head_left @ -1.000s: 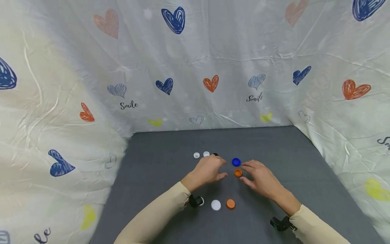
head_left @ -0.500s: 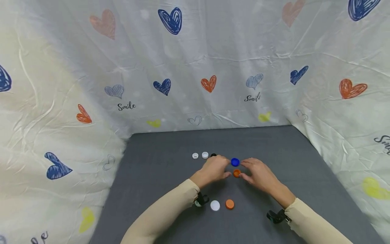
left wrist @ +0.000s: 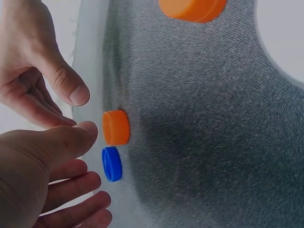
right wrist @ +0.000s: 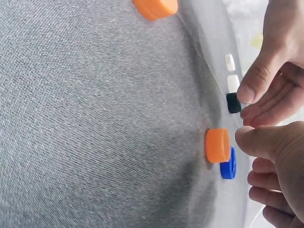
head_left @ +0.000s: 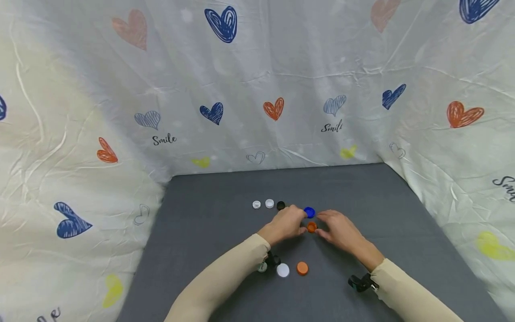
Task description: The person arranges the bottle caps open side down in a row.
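Observation:
Two bottle caps lie hollow side up between my hands in the head view: an orange bottle cap and, just beyond it, a blue bottle cap. My left hand is at their left, its fingertips overlapping the edge of the blue cap in this view. From the right, my right hand reaches in with relaxed fingers, thumb close to the orange cap. In the left wrist view, the orange cap and blue cap show beside the fingertips. Neither hand grips anything.
Left of the blue cap, a black cap and two small white caps, one of them a white cap, form a row. Nearer lie a second orange cap, a large white cap and a pale green cap, on a grey cloth.
My left hand has moved right, up to the blue and orange caps, uncovering the black cap. My right hand has come slightly closer to them. The caps stay in place.

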A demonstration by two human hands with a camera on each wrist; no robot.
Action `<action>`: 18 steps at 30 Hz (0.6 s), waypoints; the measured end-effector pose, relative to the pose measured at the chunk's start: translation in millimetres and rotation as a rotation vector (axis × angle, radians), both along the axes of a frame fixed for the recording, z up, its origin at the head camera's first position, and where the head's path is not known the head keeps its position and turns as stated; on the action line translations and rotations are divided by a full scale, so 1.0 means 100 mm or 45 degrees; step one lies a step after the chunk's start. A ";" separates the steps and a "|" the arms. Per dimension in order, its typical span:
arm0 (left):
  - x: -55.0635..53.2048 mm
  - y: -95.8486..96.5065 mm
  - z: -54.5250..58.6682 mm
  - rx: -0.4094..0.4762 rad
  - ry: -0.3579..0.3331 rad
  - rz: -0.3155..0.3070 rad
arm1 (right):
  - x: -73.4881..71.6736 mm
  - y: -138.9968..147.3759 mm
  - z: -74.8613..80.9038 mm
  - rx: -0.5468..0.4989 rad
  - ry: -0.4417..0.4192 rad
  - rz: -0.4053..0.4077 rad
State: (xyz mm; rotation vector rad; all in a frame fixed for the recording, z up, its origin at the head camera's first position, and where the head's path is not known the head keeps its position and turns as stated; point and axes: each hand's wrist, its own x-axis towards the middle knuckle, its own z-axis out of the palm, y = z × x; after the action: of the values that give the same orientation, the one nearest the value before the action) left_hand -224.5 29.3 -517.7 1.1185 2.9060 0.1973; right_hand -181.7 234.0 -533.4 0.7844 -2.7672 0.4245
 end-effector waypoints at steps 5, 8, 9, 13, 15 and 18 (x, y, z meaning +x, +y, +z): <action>-0.01 0.03 -0.05 -0.032 -0.023 0.012 | -0.03 -0.03 -0.06 -0.001 -0.046 -0.005; -0.03 0.07 -0.10 -0.044 -0.029 0.026 | -0.04 -0.03 -0.10 0.005 -0.068 -0.023; -0.03 0.08 -0.11 -0.049 -0.027 0.031 | -0.05 -0.04 -0.11 0.005 -0.071 -0.027; -0.02 0.11 -0.14 -0.073 -0.026 0.051 | -0.07 -0.04 -0.16 -0.011 -0.070 -0.032; -0.01 0.13 -0.15 -0.086 -0.017 0.054 | -0.07 -0.05 -0.18 -0.022 -0.065 -0.028; -0.01 0.15 -0.17 -0.102 -0.004 0.056 | -0.07 -0.05 -0.21 -0.039 -0.082 -0.033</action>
State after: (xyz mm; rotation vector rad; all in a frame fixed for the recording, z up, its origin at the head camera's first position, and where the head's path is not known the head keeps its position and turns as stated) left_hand -225.4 43.9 -535.1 1.0421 2.9096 0.0828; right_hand -188.8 228.8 -554.8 0.7400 -2.8194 0.4941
